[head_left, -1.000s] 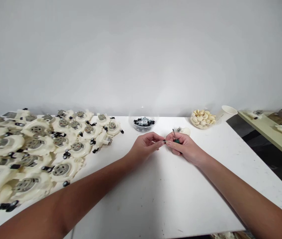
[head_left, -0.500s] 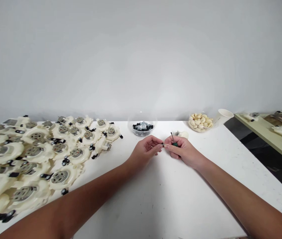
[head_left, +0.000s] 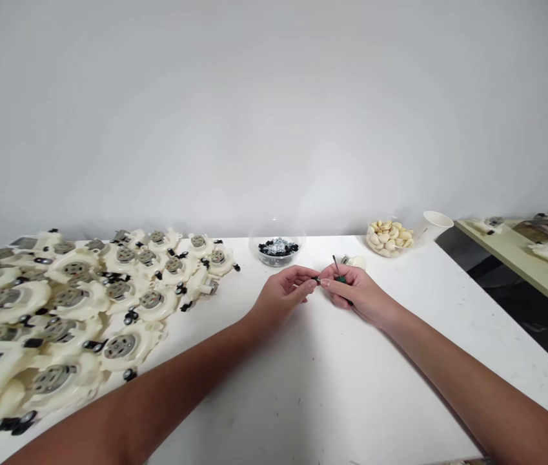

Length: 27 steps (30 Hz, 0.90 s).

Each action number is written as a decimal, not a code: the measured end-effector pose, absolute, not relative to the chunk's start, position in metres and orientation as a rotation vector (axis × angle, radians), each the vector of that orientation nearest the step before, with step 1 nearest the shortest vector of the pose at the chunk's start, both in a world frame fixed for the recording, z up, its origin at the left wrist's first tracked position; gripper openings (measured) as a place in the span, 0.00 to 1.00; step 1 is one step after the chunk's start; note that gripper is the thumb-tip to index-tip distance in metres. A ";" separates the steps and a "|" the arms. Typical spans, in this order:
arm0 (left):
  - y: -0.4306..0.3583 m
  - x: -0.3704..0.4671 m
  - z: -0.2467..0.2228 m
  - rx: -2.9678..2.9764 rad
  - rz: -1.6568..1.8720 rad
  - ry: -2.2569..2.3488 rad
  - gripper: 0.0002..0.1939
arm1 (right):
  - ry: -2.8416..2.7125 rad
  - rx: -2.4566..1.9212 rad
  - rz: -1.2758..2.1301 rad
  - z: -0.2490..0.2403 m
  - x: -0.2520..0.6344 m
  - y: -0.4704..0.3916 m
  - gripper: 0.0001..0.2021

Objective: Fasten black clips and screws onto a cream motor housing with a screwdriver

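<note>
Over the middle of the white table, my left hand (head_left: 289, 290) is closed, pinching a small dark part (head_left: 317, 279) between thumb and fingertips. My right hand (head_left: 357, 290) meets it from the other side, thumb and forefinger at the same part. That hand also grips a green-handled screwdriver (head_left: 340, 279), its thin shaft pointing up and slightly left. The small part is mostly covered by fingertips, so its exact kind does not show. Just behind my right hand sits a cream plastic piece (head_left: 357, 261), partly hidden.
Many cream motor housings (head_left: 119, 345) crowd the left of the table (head_left: 264, 400). Behind my hands stands a clear bowl (head_left: 277, 258) of black and metal small parts. To its right are a clear bowl of cream caps (head_left: 390, 237) and a tipped white cup (head_left: 434, 225). A side table (head_left: 516, 258) holds more housings.
The view has shifted very slightly. My hands stay together with the small part between them, and the screwdriver remains in my right hand.
</note>
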State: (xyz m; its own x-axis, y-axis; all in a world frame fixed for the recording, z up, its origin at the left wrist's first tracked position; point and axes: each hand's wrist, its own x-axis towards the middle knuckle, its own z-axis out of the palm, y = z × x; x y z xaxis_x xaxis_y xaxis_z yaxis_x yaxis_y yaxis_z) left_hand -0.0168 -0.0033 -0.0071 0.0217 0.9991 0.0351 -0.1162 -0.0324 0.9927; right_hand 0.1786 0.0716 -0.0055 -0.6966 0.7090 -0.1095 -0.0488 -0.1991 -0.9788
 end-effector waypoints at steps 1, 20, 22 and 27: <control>-0.003 -0.017 -0.008 1.160 1.273 1.086 0.16 | -1.556 -0.783 1.948 -0.005 0.179 0.072 0.13; -0.005 -0.018 -0.005 1.062 1.293 1.096 0.15 | -1.629 -0.804 1.938 0.000 0.182 0.071 0.14; -0.006 -0.018 -0.006 1.059 1.282 1.079 0.16 | -1.648 -0.805 1.940 0.001 0.182 0.072 0.14; -0.008 -0.018 -0.006 1.116 1.294 1.091 0.14 | -1.685 -0.805 1.933 0.001 0.184 0.073 0.15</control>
